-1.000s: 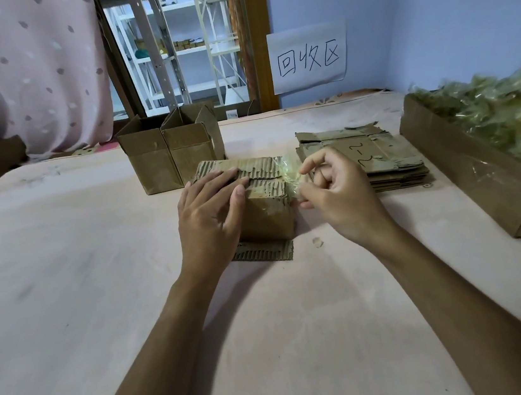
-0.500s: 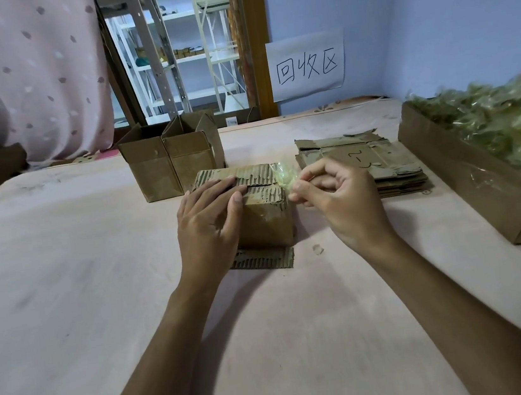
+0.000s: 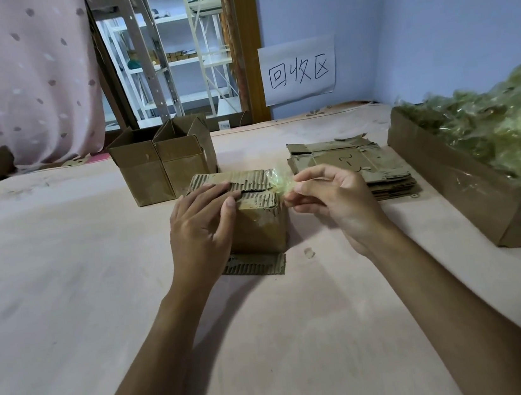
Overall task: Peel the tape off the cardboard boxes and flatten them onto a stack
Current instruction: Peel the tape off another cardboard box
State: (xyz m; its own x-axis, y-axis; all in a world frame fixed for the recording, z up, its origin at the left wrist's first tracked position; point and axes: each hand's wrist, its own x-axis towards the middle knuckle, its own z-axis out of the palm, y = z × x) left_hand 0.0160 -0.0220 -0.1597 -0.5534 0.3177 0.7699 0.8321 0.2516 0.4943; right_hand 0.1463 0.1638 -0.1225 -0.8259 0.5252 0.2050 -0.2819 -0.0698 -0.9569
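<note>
A small brown cardboard box [image 3: 261,227] stands on the table in the middle, its top flaps closed and a lower flap sticking out toward me. My left hand [image 3: 202,230] lies over its left side, fingers pressing on the top flaps. My right hand [image 3: 331,203] is just right of the box and pinches a crumpled strip of clear yellowish tape [image 3: 279,183] that still clings to the box's top right corner. A stack of flattened boxes [image 3: 353,168] lies behind my right hand.
Two open upright boxes [image 3: 162,168] stand side by side behind the one I hold. A long cardboard tray [image 3: 469,183] piled with crumpled tape runs along the right edge. A paper sign [image 3: 299,71] hangs on the blue wall.
My right hand has shifted slightly right and up, drawing the tape strip off the box's corner. My left hand stays pressed on the box.
</note>
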